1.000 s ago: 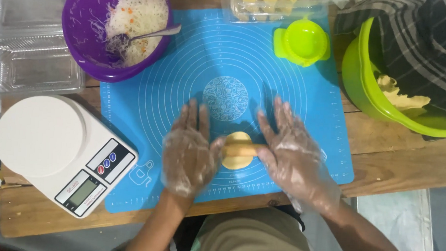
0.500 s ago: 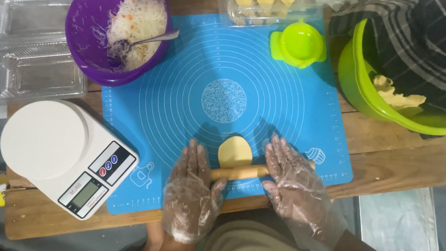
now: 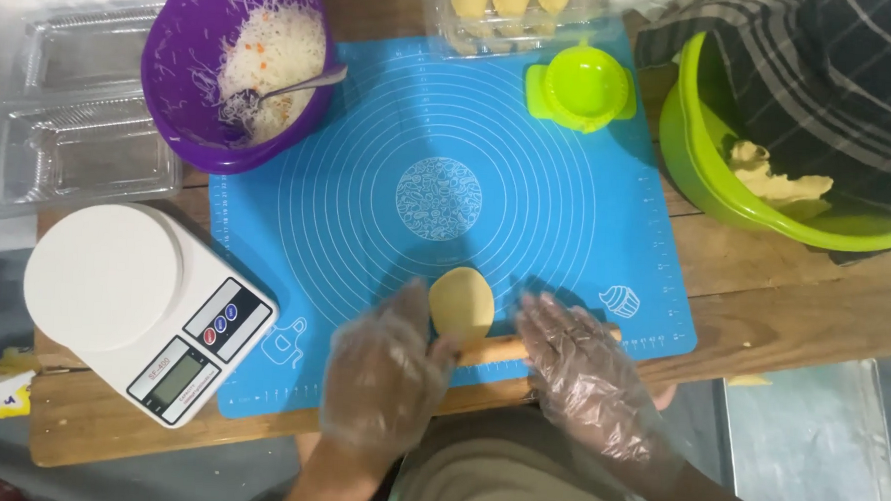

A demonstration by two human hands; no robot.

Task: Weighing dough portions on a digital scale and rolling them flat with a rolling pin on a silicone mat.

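Note:
Both my hands wear clear plastic gloves and press flat on a thin wooden rolling pin (image 3: 491,351) at the near edge of a blue silicone mat (image 3: 566,236). My left hand (image 3: 382,376) covers the pin's left part, my right hand (image 3: 585,372) its right part. Just beyond the pin lies an oval of yellow dough (image 3: 461,304), flattened, its near end touching the pin between my hands.
A white kitchen scale (image 3: 133,302) stands at the left. A purple bowl (image 3: 188,79) holds shredded filling and a spoon. A green dumpling press (image 3: 580,86) and a clear tray of shaped pieces (image 3: 506,8) sit at the back. A green bowl (image 3: 728,193) with dough is under another person's striped sleeve (image 3: 823,87).
My hands and the rolling pin have drawn back toward me, off the dough's middle to the mat's near edge. The dough now shows as a longer, flatter oval.

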